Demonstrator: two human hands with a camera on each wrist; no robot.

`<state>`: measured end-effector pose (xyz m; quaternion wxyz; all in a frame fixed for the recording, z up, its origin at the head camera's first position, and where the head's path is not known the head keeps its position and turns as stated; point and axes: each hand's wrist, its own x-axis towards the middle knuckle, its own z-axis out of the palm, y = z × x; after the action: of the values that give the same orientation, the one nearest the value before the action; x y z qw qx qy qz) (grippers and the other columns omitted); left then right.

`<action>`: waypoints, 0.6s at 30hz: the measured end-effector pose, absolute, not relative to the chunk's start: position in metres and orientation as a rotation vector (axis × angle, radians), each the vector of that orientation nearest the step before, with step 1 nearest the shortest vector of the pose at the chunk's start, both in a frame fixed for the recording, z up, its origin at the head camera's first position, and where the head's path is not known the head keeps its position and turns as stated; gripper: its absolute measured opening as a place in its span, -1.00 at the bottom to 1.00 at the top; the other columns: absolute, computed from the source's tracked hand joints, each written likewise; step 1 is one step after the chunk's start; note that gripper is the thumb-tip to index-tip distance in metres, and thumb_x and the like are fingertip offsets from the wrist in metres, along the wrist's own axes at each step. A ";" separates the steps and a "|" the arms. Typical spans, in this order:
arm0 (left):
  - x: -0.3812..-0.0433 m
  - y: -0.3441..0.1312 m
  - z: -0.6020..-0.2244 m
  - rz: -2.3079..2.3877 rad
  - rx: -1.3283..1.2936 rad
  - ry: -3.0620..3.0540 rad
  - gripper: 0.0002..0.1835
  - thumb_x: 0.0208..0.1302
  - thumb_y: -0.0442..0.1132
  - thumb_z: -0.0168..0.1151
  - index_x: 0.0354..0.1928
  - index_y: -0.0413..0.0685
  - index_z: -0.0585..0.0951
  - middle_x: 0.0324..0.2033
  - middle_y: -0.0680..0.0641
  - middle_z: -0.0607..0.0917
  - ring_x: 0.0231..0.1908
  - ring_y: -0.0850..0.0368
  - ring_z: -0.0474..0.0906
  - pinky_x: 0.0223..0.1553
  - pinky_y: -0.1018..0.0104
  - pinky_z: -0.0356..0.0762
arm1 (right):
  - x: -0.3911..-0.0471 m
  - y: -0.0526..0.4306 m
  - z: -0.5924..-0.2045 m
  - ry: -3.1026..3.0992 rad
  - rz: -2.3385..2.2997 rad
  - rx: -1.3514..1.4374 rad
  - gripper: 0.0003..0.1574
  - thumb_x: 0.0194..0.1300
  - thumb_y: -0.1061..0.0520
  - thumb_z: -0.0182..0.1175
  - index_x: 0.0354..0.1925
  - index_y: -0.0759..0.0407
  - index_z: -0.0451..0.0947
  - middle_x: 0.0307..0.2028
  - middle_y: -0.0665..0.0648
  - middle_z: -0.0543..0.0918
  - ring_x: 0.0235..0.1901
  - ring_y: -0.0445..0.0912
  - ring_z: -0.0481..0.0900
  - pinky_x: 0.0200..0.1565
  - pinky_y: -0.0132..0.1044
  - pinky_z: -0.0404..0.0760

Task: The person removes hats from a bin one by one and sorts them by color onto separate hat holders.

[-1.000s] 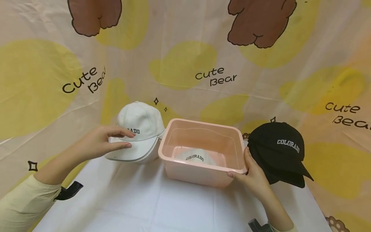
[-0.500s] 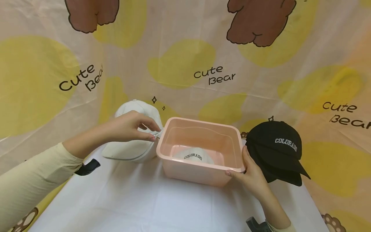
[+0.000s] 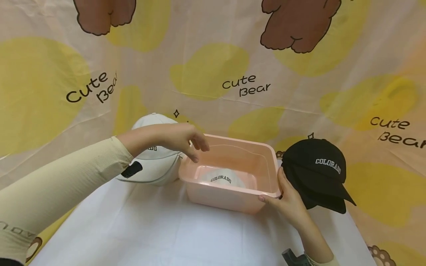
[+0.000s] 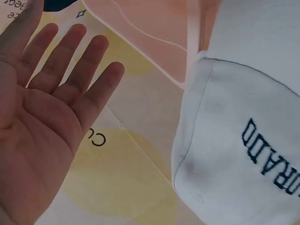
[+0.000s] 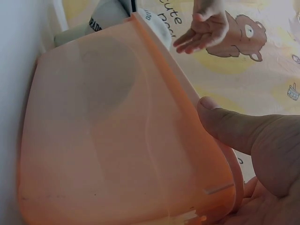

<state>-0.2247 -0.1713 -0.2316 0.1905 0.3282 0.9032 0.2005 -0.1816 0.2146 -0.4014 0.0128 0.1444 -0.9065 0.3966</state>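
My left hand (image 3: 183, 138) hangs over the left end of a pink plastic bin (image 3: 216, 201), its fingers loosely bent and holding nothing. In the left wrist view its palm (image 4: 42, 112) is bare. My right hand (image 3: 293, 199) grips the bin's right front corner, the thumb (image 5: 229, 124) over the rim. Low inside the bin lies a white baseball cap (image 3: 224, 178) lettered COLORADO. Left of the bin sits another white cap (image 3: 163, 166), partly hidden by my left forearm. To the right stand black baseball caps (image 3: 313, 166), with two brims showing one above the other.
A white cloth covers the table (image 3: 149, 225) under the bin and caps. Behind hangs a curtain (image 3: 213, 74) printed with yellow patches, brown bears and the words Cute Bear. The black caps stand close beside my right hand.
My left hand has moved right, from in front of the left white cap, past its side, to over the bin's left end. My right hand keeps its grip on the bin.
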 end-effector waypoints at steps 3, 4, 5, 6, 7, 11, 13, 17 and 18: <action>-0.235 -0.165 -0.232 0.575 0.949 2.497 -0.47 0.19 -0.19 0.53 0.23 0.00 0.66 0.14 0.01 0.72 0.23 -0.10 0.58 0.27 0.02 0.59 | -0.181 0.214 -0.400 -2.832 1.240 0.444 0.62 0.05 -0.22 0.58 0.63 0.23 -0.30 0.62 0.32 -0.22 0.57 0.32 -0.09 0.47 0.31 0.15; -0.238 -0.163 -0.232 0.570 0.962 2.489 -0.47 0.19 -0.21 0.53 0.23 0.00 0.66 0.15 0.00 0.71 0.24 -0.10 0.57 0.28 0.02 0.58 | -0.181 0.214 -0.400 -2.831 1.240 0.445 0.62 0.05 -0.22 0.58 0.63 0.24 -0.30 0.62 0.33 -0.22 0.57 0.32 -0.10 0.48 0.32 0.15; -0.241 -0.160 -0.233 0.567 0.977 2.480 -0.46 0.18 -0.23 0.53 0.24 0.01 0.66 0.17 0.00 0.71 0.25 -0.11 0.57 0.29 0.01 0.58 | -0.181 0.215 -0.400 -2.830 1.236 0.448 0.62 0.05 -0.22 0.58 0.63 0.24 -0.30 0.62 0.33 -0.22 0.57 0.32 -0.10 0.48 0.32 0.14; -0.243 -0.158 -0.233 0.560 0.990 2.473 -0.46 0.18 -0.24 0.53 0.24 0.01 0.67 0.18 0.01 0.70 0.26 -0.11 0.56 0.29 0.01 0.57 | -0.181 0.215 -0.400 -2.828 1.235 0.451 0.62 0.05 -0.22 0.58 0.63 0.24 -0.30 0.62 0.33 -0.22 0.57 0.32 -0.10 0.48 0.31 0.14; -0.245 -0.156 -0.234 0.555 0.996 2.467 -0.45 0.17 -0.26 0.53 0.24 0.03 0.67 0.18 0.02 0.70 0.26 -0.11 0.56 0.30 0.02 0.57 | -0.181 0.215 -0.399 -2.824 1.234 0.454 0.62 0.05 -0.21 0.58 0.63 0.23 -0.30 0.62 0.33 -0.21 0.57 0.31 -0.09 0.48 0.31 0.14; -0.254 -0.145 -0.241 0.516 1.021 2.435 -0.44 0.17 -0.26 0.54 0.25 0.07 0.67 0.20 0.05 0.69 0.25 -0.07 0.59 0.28 0.07 0.60 | -0.182 0.216 -0.398 -2.811 1.227 0.460 0.61 0.06 -0.18 0.59 0.63 0.23 -0.30 0.62 0.33 -0.20 0.56 0.33 -0.05 0.46 0.32 0.18; -0.257 -0.140 -0.247 0.509 1.025 2.406 -0.43 0.17 -0.27 0.54 0.26 0.04 0.66 0.21 0.01 0.69 0.24 -0.08 0.59 0.26 0.10 0.62 | -0.183 0.216 -0.399 -2.815 1.234 0.453 0.61 0.06 -0.16 0.59 0.63 0.22 -0.30 0.63 0.32 -0.21 0.56 0.33 -0.05 0.45 0.31 0.20; -0.262 -0.135 -0.258 0.517 0.978 2.362 -0.40 0.16 -0.33 0.53 0.29 0.00 0.64 0.23 -0.03 0.67 0.25 -0.09 0.58 0.25 0.15 0.63 | -0.183 0.215 -0.402 -2.830 1.258 0.443 0.61 0.06 -0.15 0.60 0.63 0.19 -0.32 0.63 0.31 -0.22 0.57 0.32 -0.07 0.46 0.31 0.19; -0.263 -0.135 -0.261 0.520 0.972 2.352 -0.39 0.16 -0.33 0.54 0.29 -0.01 0.63 0.23 -0.04 0.67 0.25 -0.10 0.58 0.25 0.15 0.63 | -0.183 0.215 -0.403 -2.833 1.260 0.441 0.61 0.05 -0.15 0.60 0.63 0.18 -0.32 0.63 0.31 -0.23 0.57 0.31 -0.08 0.46 0.30 0.19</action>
<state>-0.2635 -0.1347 -0.2614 0.2686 0.3604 0.8722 0.1929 -0.1826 0.2152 -0.4027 0.0050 0.1409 -0.9046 0.4022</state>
